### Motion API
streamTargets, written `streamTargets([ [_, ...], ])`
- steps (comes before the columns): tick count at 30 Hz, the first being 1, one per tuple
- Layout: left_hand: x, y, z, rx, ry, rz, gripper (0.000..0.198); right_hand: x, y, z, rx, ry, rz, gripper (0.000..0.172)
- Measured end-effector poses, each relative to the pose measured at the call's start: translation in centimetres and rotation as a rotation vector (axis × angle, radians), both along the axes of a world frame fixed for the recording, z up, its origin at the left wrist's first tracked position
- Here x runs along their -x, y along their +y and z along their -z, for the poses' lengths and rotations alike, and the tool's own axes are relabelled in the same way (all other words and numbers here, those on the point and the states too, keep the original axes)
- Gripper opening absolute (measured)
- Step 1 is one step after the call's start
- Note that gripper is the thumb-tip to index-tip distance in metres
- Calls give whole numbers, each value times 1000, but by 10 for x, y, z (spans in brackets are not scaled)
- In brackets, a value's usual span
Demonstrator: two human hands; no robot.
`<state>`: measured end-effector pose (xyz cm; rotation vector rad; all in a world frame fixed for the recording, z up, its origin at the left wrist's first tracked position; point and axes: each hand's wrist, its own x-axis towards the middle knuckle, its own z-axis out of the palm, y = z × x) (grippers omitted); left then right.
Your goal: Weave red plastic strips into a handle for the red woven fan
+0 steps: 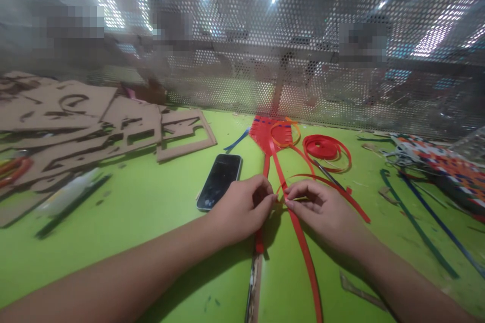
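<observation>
My left hand (242, 207) and my right hand (322, 207) meet at the middle of the green table (151, 242), fingers pinched on red plastic strips (303, 242). The strips run from a small red woven piece (267, 133) farther back toward me. An orange strip (288, 133) loops over the woven piece. A coil of red strip (328, 149) lies to its right. A black phone (220, 181) lies face up just left of my left hand.
Cut cardboard sheets (76, 121) are piled at the far left. A multicoloured woven piece (443, 161) and loose dark strips (417, 227) lie at the right. A perforated metal screen (265, 50) closes the back; people sit behind it.
</observation>
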<state>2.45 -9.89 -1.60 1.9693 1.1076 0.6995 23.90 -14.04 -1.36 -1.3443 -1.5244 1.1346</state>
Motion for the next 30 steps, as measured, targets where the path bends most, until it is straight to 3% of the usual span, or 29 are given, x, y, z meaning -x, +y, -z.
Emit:
streamTargets([
  [3,1,2,1,116,-82,-18,26,-3,1,1,4,7,11,15],
  [5,1,2,-2,281,-134,16,34,-6,2,2,-24,41,35,17],
  [11,-1,-16,-19,802,-128,423,54,-11,9,5,-157,84,193,22],
  [15,-12,-41,-11,1021,-93,592,57,-6,12,4,-201,141,315,23],
  [20,-19,-49,-1,1072,-262,468,51,-3,12,1,-287,106,383,24],
  [26,-5,-20,-35,928,-308,325,40,-5,5,4,-409,-162,273,20],
  [30,2,-5,-48,968,-352,304,40,-3,0,0,-425,-300,224,26],
])
